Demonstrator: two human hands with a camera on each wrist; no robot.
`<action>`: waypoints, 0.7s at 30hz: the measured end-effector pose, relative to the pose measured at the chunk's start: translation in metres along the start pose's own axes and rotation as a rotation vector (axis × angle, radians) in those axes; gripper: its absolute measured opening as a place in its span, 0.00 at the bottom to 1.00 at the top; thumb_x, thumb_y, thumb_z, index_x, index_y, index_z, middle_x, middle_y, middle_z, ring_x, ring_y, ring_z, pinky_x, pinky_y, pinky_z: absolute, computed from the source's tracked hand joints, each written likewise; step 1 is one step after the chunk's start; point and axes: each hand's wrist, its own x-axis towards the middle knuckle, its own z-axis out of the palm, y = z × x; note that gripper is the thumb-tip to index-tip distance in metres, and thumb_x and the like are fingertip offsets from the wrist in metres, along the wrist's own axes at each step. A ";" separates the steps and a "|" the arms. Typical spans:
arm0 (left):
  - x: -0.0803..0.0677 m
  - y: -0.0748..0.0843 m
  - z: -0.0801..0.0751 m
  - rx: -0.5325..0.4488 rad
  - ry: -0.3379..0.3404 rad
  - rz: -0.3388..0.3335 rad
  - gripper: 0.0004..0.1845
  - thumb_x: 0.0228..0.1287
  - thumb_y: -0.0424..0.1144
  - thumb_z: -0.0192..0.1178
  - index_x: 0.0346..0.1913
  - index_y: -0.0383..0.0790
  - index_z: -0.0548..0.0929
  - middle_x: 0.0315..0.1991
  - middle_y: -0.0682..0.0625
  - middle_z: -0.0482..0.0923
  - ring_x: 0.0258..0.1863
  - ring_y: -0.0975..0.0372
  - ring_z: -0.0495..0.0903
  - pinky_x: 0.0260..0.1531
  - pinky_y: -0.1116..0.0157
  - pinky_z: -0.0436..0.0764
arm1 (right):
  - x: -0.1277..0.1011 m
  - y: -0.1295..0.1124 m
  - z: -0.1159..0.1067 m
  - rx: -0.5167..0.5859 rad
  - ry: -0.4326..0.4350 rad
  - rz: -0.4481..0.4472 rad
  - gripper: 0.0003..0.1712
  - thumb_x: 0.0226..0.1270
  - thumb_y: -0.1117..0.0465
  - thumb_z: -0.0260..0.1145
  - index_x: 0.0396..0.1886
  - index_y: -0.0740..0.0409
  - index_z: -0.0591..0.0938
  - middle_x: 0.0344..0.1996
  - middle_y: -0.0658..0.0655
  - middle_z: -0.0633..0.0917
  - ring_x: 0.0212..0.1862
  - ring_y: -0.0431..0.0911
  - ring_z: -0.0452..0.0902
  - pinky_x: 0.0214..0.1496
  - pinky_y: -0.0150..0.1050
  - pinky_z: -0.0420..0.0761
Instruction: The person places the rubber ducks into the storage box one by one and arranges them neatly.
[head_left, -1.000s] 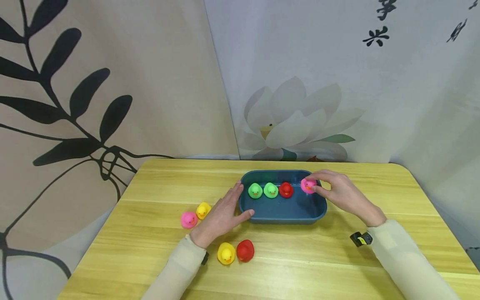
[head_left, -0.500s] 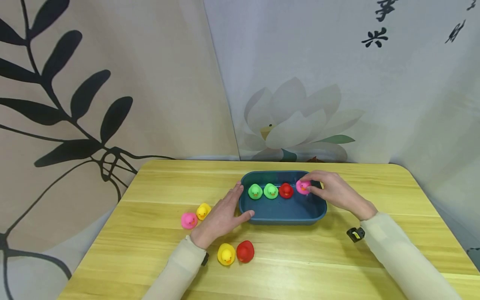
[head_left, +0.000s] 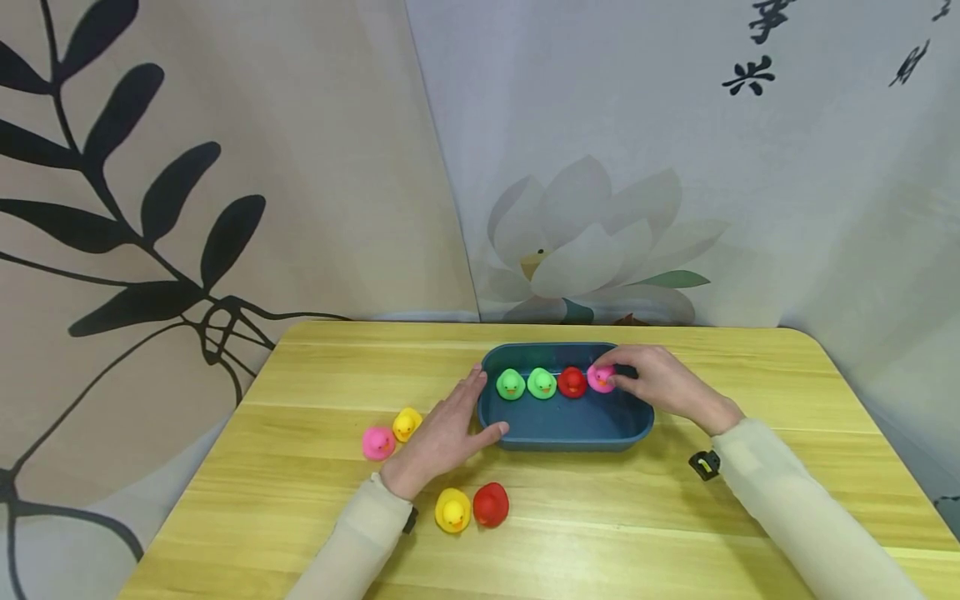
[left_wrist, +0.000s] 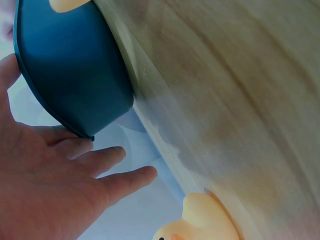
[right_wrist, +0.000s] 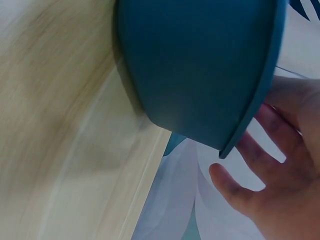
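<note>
In the head view a dark blue tray point(head_left: 566, 427) holds a row of rubber ducks: two green, a red duck point(head_left: 572, 382) and a pink duck point(head_left: 600, 379) at the right end. My right hand point(head_left: 663, 385) reaches over the tray's right end and pinches the pink duck between thumb and fingers. My left hand point(head_left: 442, 433) rests against the tray's left rim, fingers extended and thumb near the front edge. The left wrist view shows those fingers point(left_wrist: 115, 187) spread at the tray's rim. In the right wrist view the tray wall point(right_wrist: 200, 65) hides the pinched duck.
On the wooden table point(head_left: 637, 533), a second pink duck point(head_left: 378, 442) and a yellow duck point(head_left: 407, 424) lie left of the left hand. Another yellow duck point(head_left: 453, 510) and a red duck point(head_left: 491, 505) sit in front of the tray. A printed cloth point(head_left: 600, 167) hangs behind the table.
My right hand has moved left with the pink duck, from the tray's right end to beside the red duck in the row. The left hand stays at the tray's left rim.
</note>
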 end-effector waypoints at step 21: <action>0.000 0.000 0.000 -0.011 -0.001 -0.005 0.52 0.71 0.69 0.56 0.84 0.43 0.50 0.85 0.52 0.42 0.82 0.51 0.51 0.75 0.42 0.60 | 0.006 0.008 0.007 -0.009 -0.075 -0.004 0.13 0.66 0.70 0.73 0.50 0.58 0.90 0.47 0.53 0.90 0.51 0.51 0.85 0.56 0.53 0.84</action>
